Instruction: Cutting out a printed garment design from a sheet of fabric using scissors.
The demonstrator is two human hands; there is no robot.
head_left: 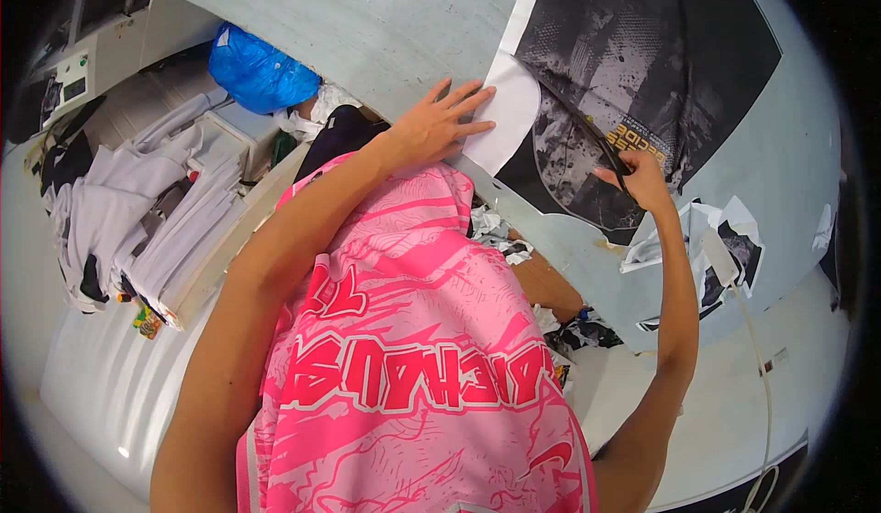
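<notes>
My right hand point(644, 181) is closed around the handles of a pair of dark scissors point(598, 139). Their long blades point up and left across a black-and-grey printed fabric piece point(606, 40), along a curved line near its white margin point(510, 114). Flat on the table's near edge, my left hand point(439, 123) has its fingers spread, the tips touching that white margin. A rounded section of the dark print lies just below the blades. Whether the blades are parted is hard to make out.
The pale grey-blue table point(395, 17) holds the fabric. White and black scraps point(734, 251) lie right of my right forearm, beside a white cable point(757, 357). At left are a blue plastic bag point(257, 68) and piled light cloth point(128, 183). More offcuts point(500, 233) sit below the table edge.
</notes>
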